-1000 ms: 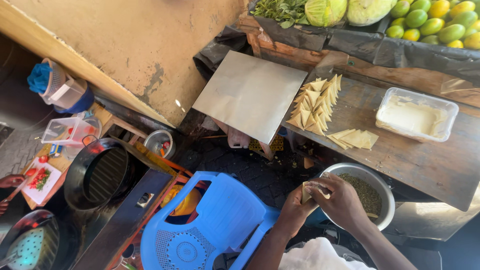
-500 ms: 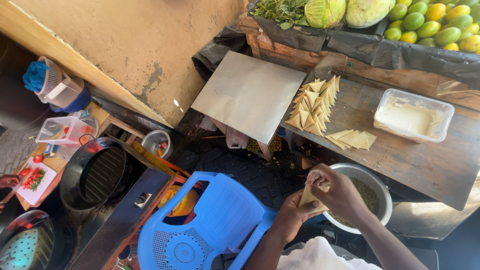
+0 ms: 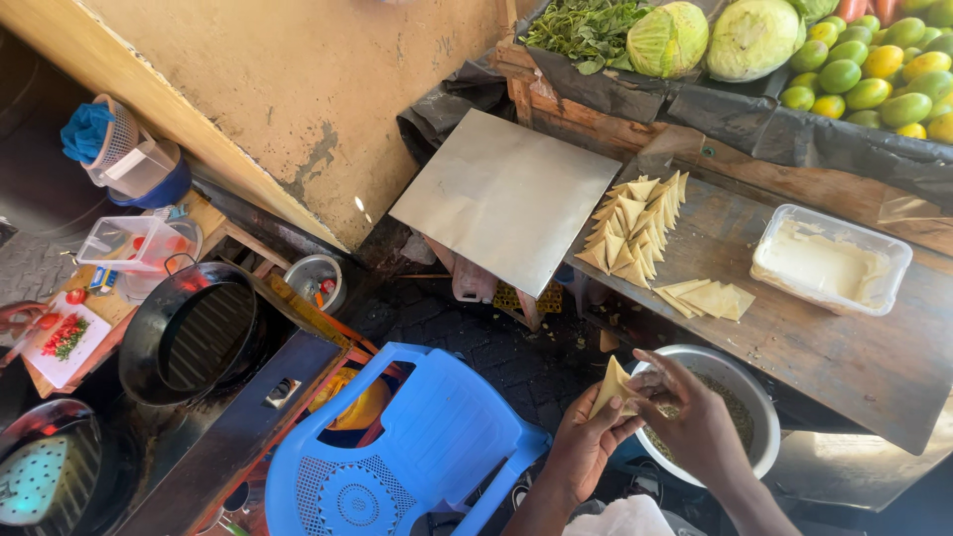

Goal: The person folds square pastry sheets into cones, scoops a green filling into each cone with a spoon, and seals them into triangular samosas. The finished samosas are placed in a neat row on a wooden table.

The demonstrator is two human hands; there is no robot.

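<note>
Looking straight down here: the left hand (image 3: 586,444) is wrapped around a folded pastry cone (image 3: 612,385), pinching it so the open side faces up, and it sits right at the rim of a metal bowl (image 3: 759,392) of dark filling. The right hand (image 3: 695,422) is over that bowl with its fingers bunched together at the cone's mouth — touching the pastry, though whether there's any filling pinched between the fingertips I can't tell, it's too small to see. Up on the wooden table (image 3: 854,367) there's a neat batch of finished triangles (image 3: 635,228) lined up in rows, and just beside them a few flat pastry sheets (image 3: 713,298) fanned out. Near those, further right, a clear plastic tub (image 3: 832,260) holds something pale and creamy. A square steel sheet (image 3: 506,199) rests on the table's left end, hanging out over the gap. Behind the table are cabbages (image 3: 710,35), leafy greens (image 3: 581,25) and a heap of green and yellow fruit (image 3: 879,74). Down by the person's knees is a blue plastic chair (image 3: 417,452), and off to the left — well apart from the hands — a black pan (image 3: 189,337) sits on a cooker, with a white cutting board (image 3: 65,342) carrying chopped red and green bits beside it.
</note>
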